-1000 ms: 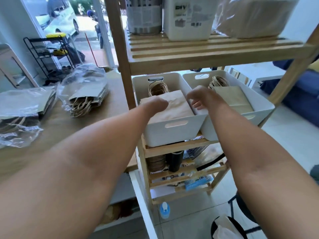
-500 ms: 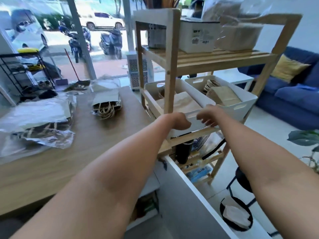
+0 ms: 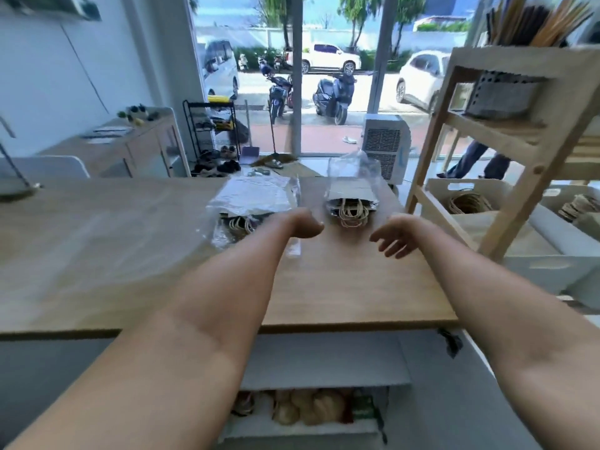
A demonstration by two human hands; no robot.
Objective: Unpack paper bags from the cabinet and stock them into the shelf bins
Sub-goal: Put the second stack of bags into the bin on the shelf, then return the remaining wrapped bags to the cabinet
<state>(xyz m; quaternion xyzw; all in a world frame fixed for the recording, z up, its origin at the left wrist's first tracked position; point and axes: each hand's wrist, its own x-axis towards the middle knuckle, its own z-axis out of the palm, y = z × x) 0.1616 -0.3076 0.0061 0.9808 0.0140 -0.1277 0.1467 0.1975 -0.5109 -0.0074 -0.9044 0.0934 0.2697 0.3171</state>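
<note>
Wooden countertop (image 3: 341, 280) fills mid-frame; 2 plastic-wrapped packs of paper bags (image 3: 352, 198) lie at its centre. They look light and floppy under slippery film, best gripped by both edges. Left hand (image 3: 303, 224) loosely curled, right hand (image 3: 394, 237) spread, both empty, near them.

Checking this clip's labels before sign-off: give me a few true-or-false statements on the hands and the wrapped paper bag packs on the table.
1. Both hands are empty. True: the left hand and right hand hold nothing.
2. Two plastic-wrapped packs of paper bags lie on the wooden table. True: the left pack and the right pack.
3. The right hand is a closed fist. False: its fingers are spread open.
4. The packs lie in a shelf bin. False: they lie on the table; the white bin stands on the shelf to the right.
</note>
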